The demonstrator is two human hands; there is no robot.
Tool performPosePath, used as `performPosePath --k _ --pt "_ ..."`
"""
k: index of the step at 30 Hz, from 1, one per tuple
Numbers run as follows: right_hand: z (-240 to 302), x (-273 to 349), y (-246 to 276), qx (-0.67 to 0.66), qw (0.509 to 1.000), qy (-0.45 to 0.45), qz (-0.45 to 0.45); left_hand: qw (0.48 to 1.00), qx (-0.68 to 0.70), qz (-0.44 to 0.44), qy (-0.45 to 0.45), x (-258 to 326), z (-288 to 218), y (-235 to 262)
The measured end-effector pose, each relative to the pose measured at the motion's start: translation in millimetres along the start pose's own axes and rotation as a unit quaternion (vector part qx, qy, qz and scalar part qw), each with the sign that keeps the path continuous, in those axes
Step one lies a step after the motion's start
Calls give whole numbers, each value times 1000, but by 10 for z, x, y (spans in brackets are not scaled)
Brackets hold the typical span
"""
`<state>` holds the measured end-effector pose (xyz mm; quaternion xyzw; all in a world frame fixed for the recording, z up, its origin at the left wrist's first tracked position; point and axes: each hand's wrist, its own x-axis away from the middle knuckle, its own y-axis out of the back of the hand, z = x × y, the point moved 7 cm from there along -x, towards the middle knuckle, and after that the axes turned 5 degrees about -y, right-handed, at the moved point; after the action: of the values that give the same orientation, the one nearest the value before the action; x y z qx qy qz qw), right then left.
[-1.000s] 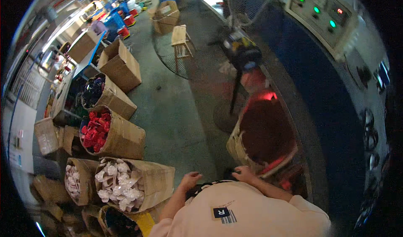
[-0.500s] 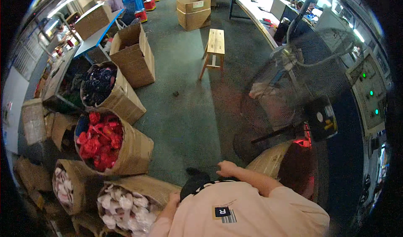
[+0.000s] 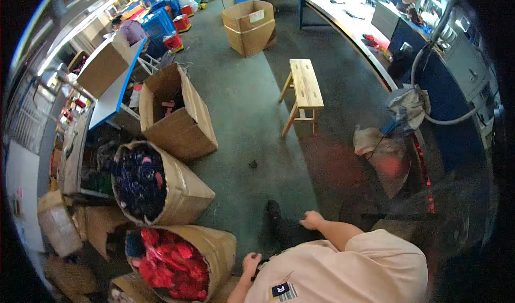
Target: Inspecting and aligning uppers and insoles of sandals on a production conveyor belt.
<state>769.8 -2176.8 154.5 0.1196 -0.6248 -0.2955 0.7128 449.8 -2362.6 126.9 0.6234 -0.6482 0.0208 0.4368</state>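
- While the carton of red pieces [image 3: 221,246] stands at nine o'clock from the person, the left hand [image 3: 251,263] hangs just beside it, arm bent.
- At twelve, the right hand [image 3: 311,220] is held forward, fingers curled; how tightly either hand closes, or on what, I cannot tell.
- Grey-green floor [image 3: 236,169] bears a wooden stool [image 3: 307,83] at twelve.
- At ten, a carton of dark pieces [image 3: 185,190] edges the aisle; toward eleven, walking room passes left of the stool.

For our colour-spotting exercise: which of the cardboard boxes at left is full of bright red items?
The box nearest the left hand: its contents are bright red, whereas the farther box beside it holds mostly dark items.
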Motion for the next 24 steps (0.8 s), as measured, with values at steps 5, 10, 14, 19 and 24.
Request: performPosePath --k 5,10,14,19,24 --pt "-76 -441 637 -81 992 -84 -36 996 37 0 84 -1224 590 992" --pt "-238 -481 1644 -216 945 -211 -128 991 56 -64 106 -2581 -1522 2442" --pt "293 -1186 2477 -243 931 -198 -186 996 -4 -90 12 -3847 -1178 2541" --pt "712 -1800 2825 -361 875 -238 -218 985 -151 67 -54 -4984 -2445 2662" --pt "1093 -1733 2793 -427 837 -299 -166 943 -280 162 -84 -6233 -3077 3421"
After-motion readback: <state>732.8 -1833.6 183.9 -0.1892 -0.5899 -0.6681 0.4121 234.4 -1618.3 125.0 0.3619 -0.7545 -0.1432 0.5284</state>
